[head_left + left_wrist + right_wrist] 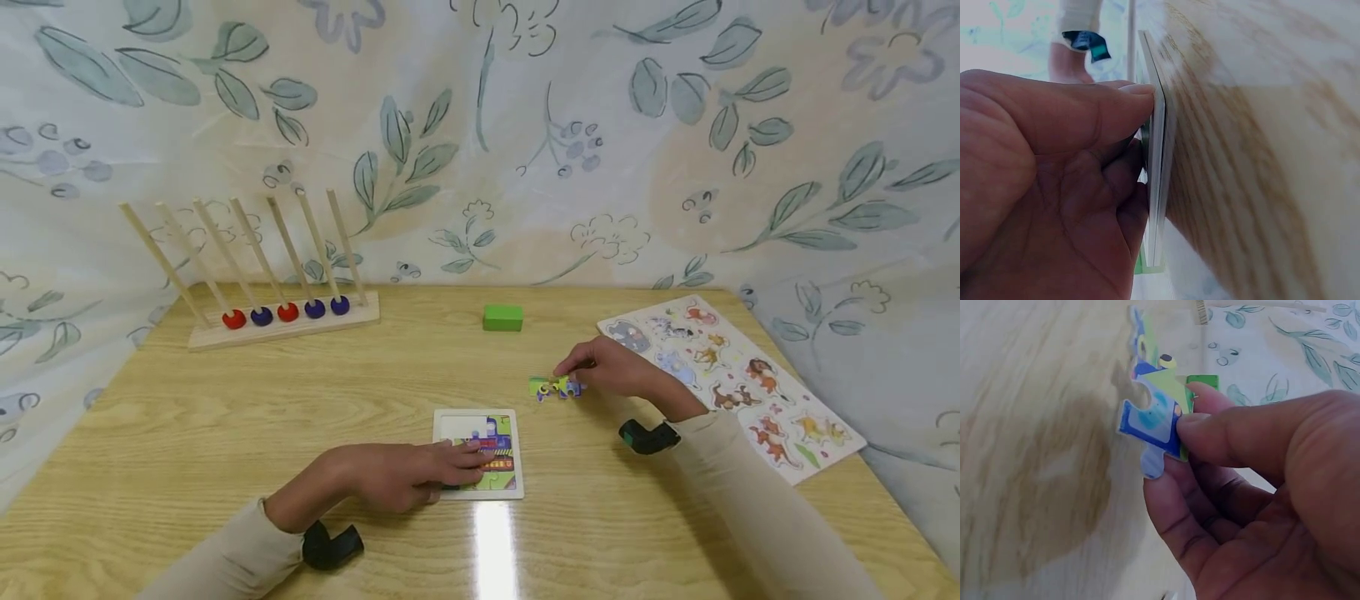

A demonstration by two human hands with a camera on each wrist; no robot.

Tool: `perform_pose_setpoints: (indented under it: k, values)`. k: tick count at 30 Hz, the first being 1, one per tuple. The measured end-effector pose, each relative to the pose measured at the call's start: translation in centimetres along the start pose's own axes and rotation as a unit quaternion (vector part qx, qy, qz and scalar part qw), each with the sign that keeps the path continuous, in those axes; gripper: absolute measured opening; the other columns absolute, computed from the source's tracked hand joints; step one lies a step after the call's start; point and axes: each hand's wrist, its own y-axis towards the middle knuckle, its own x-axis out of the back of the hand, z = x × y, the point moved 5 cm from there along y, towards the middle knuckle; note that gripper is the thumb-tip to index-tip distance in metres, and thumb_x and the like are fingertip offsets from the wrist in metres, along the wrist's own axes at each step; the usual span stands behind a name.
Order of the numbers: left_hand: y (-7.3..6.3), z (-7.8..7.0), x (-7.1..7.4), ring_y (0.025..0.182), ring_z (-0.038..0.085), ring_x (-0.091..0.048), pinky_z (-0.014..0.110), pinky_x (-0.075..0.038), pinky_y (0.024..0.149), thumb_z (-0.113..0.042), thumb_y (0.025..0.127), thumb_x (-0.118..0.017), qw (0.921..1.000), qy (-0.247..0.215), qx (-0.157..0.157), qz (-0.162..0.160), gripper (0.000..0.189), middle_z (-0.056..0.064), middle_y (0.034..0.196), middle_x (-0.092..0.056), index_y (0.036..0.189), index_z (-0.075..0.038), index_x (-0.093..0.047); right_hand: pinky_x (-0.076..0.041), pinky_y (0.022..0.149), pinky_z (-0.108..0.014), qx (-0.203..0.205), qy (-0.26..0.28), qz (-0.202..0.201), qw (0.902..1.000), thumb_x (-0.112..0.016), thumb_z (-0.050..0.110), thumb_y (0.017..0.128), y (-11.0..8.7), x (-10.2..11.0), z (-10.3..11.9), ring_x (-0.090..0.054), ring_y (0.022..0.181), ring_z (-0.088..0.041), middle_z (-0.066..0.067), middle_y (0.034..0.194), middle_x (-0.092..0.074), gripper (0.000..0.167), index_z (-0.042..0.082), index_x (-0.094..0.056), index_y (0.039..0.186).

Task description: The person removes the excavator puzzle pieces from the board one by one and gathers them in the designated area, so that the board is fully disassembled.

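Observation:
A small square jigsaw tray point(519, 454) with a white rim lies on the table, partly filled with a colourful vehicle picture. White backing shows at its upper left. My left hand point(405, 477) rests on it with the fingers spread over the picture; in the left wrist view, the thumb point(1138, 90) touches the tray's edge point(1159, 156). Farther right, my right hand point(611, 369) pinches joined jigsaw pieces point(542, 387) just above the table. The right wrist view shows the nearer blue-and-green piece point(1160, 419) between thumb and fingers.
A wooden bead stand point(367, 310) with tall rods and red and blue beads stands at the back left. Behind my right hand is a green block point(502, 317). An animal puzzle board point(795, 402) lies under the right forearm's far side. Leaf-patterned cloth point(517, 208) hangs behind the table.

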Motion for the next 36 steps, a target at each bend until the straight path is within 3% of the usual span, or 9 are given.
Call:
perform_pose_setpoints:
  k: [10, 19, 36]
  values:
    - [0.1, 0.1, -0.2, 0.146, 0.024, -0.014, 0.039, -0.017, 0.116, 0.005, 0.098, -0.04, 1.0, 0.005, 0.0, -0.002, 0.055, 0.003, 0.16, -0.022, 0.151, -0.009, -0.035, -0.047, 0.068, -0.03, -0.032, -0.006, -0.007, 0.9995, -0.057, -0.006, 0.091, 0.3, -0.2, -0.6, -0.055, 0.077, -0.016, -0.004, 0.09, -0.068, 0.016, 0.0, -0.071, 0.097]
    - [0.2, -0.2, -0.6, 0.146, 0.025, -0.013, 0.04, -0.017, 0.115, 0.006, 0.097, -0.042, 1.0, 0.003, 0.001, -0.008, 0.056, 0.003, 0.16, -0.021, 0.151, -0.01, -0.035, -0.047, 0.067, -0.029, -0.042, -0.011, 0.001, 0.999, -0.06, -0.005, 0.091, 0.1, -0.4, -0.8, -0.056, 0.076, -0.015, -0.004, 0.09, -0.069, 0.013, 0.0, -0.071, 0.095]
    - [0.5, -0.1, -1.1, 0.146, 0.025, -0.013, 0.04, -0.018, 0.115, 0.006, 0.097, -0.044, 0.9999, 0.011, 0.007, -0.004, 0.056, 0.002, 0.16, -0.02, 0.151, -0.008, -0.036, -0.049, 0.07, -0.032, -0.019, -0.07, -0.004, 0.9973, -0.063, -0.003, 0.09, -0.3, -0.3, 0.1, -0.059, 0.08, -0.014, -0.002, 0.09, -0.069, 0.011, 0.004, -0.072, 0.091]
